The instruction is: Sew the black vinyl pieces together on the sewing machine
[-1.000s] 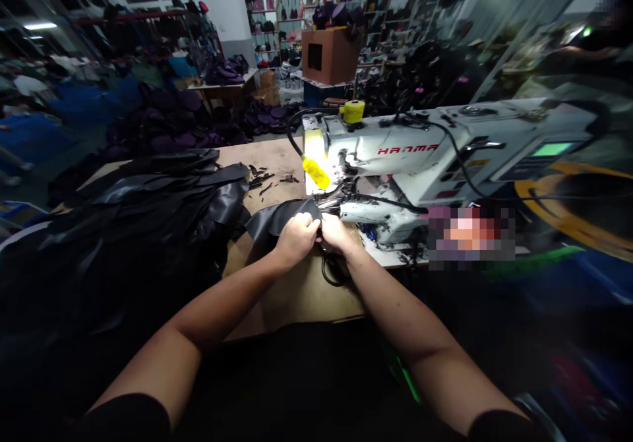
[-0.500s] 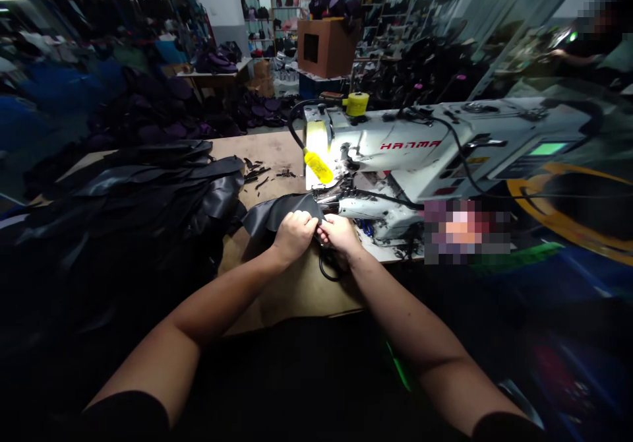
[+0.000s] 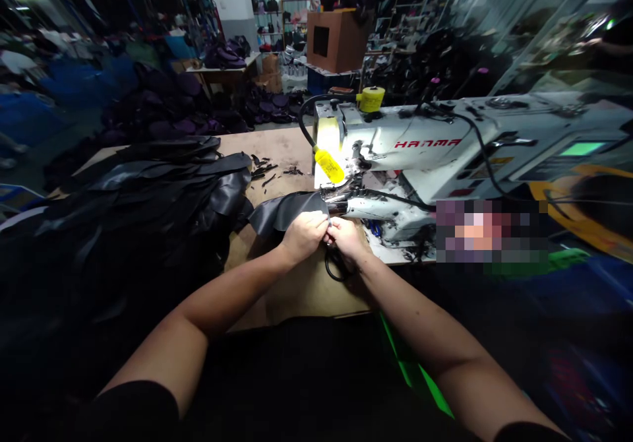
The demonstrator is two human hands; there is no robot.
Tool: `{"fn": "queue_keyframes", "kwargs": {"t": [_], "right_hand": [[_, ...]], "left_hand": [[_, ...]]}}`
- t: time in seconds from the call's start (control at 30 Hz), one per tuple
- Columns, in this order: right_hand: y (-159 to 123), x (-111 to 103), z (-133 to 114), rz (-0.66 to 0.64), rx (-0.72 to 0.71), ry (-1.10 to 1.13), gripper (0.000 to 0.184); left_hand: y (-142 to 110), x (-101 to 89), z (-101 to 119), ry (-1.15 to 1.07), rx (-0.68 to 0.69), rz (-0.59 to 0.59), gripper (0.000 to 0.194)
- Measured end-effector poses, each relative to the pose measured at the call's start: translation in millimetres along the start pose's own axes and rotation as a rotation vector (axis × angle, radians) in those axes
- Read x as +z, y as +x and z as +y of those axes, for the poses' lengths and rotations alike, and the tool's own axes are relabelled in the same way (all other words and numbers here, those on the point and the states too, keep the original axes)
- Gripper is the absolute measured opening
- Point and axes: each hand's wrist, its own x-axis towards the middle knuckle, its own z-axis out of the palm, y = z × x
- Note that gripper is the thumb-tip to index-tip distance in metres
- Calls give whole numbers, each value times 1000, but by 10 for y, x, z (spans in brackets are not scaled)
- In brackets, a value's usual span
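My left hand [image 3: 302, 234] and my right hand [image 3: 347, 239] meet knuckle to knuckle just in front of the white sewing machine [image 3: 435, 148]. Both are closed on the near edge of a black leather piece [image 3: 284, 209] that lies on the wooden table [image 3: 301, 290] and reaches to the machine's needle area. A black loop, perhaps scissor handles [image 3: 335, 267], shows under my right hand. A lamp with a yellow head [image 3: 329, 165] lights the needle area.
A big heap of black leather pieces [image 3: 148, 191] covers the table's left side. Small black scraps [image 3: 270, 171] lie behind the work. A yellow thread spool [image 3: 370, 98] stands on the machine. Shelves, a brown box [image 3: 336, 46] and piles of goods fill the background.
The view has shifted slightly, so everything sits a little to the right. My hands stay pressed together on the leather piece's edge by the machine.
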Motion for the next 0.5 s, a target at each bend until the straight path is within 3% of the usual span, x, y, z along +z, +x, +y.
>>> {"fn": "queue_keyframes", "kwargs": {"t": [0.1,0.3,0.5], "right_hand": [[43,14,5,5,-7,-2,14],[255,31,-99,25,4,29,17],[264,8,-167,-40,22,130,8]], "left_hand": [[76,14,-73,-45,12,-55,31],[215,30,-245,-73,-47,-41,29],[129,43,-311,-106,-16,2,37]]}}
